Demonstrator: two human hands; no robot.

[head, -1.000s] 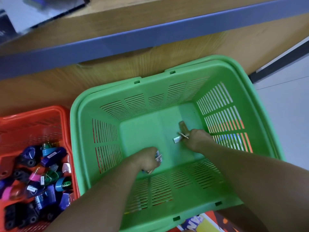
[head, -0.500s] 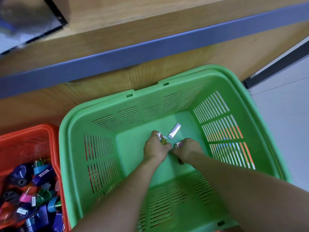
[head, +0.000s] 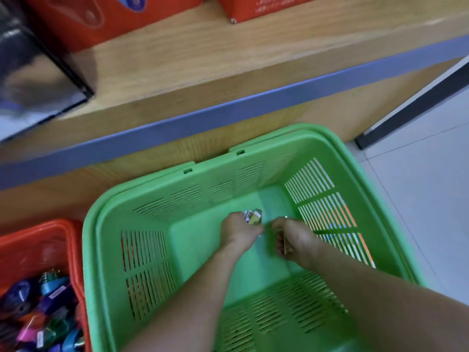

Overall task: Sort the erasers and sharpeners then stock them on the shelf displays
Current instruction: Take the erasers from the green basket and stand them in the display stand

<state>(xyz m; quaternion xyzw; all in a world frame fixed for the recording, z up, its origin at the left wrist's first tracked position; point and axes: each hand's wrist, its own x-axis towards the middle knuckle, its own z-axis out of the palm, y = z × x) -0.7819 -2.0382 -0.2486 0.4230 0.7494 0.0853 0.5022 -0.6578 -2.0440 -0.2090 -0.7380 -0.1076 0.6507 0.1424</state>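
A clutch of small wrapped pieces (head: pixel 252 216) is gripped in the curled left hand (head: pixel 237 232) low inside the green basket (head: pixel 193 199), just beside the right hand (head: pixel 295 237), which curls round a thin flat piece (head: pixel 286 246), while coloured sharpeners (head: pixel 48 308) fill the red basket (head: pixel 73 240) alongside.

Left hand (head: pixel 238 233) grips small packets (head: pixel 252 216) in green basket (head: pixel 106 250); right hand (head: pixel 294 237) beside.

Slotted green basket (head: pixel 142 207), orange basket (head: pixel 38 235) of purple, blue and pink sharpeners (head: pixel 43 318), blue-edged wooden shelf (head: pixel 203 115)
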